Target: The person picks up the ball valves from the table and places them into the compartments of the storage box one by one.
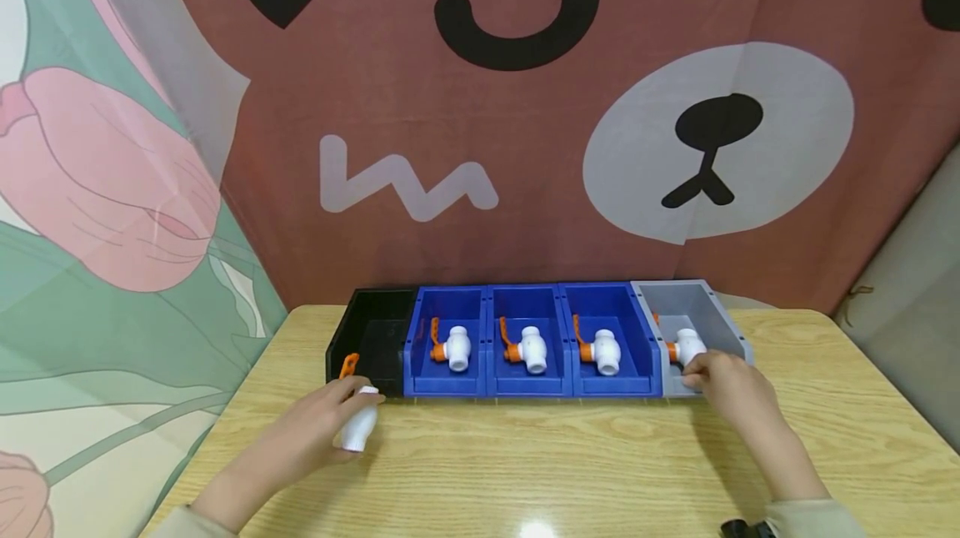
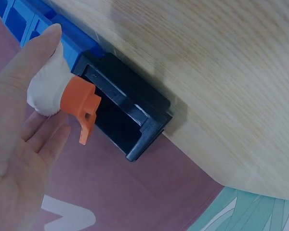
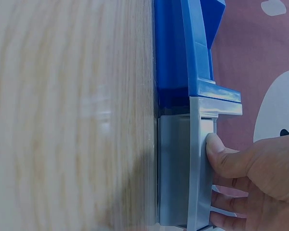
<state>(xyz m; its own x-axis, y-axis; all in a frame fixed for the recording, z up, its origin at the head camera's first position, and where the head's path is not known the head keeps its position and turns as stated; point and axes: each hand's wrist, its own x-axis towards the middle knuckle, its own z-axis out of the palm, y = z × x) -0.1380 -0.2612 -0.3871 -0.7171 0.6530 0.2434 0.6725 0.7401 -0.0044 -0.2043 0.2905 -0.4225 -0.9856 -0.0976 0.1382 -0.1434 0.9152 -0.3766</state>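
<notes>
My left hand [image 1: 330,421] holds a white ball valve [image 1: 360,421] with an orange handle in front of the black bin [image 1: 375,321]. In the left wrist view, the thumb lies over the white body of the valve [image 2: 48,86], and its orange handle [image 2: 79,98] points toward the bin. My right hand [image 1: 731,392] reaches over the front of the grey bin [image 1: 731,329]. Its thumb and finger pinch another white ball valve [image 1: 686,344] there. The right wrist view shows the right thumb [image 3: 226,159] by the bin's front lip; that valve is hidden there.
Three blue bins stand in the row between the black and grey ones, holding a ball valve [image 1: 459,348], a second ball valve [image 1: 533,350] and a third ball valve [image 1: 605,352]. A printed cloth [image 1: 525,121] hangs behind the wooden table [image 1: 525,455]. A black object [image 1: 742,528] shows by the right sleeve.
</notes>
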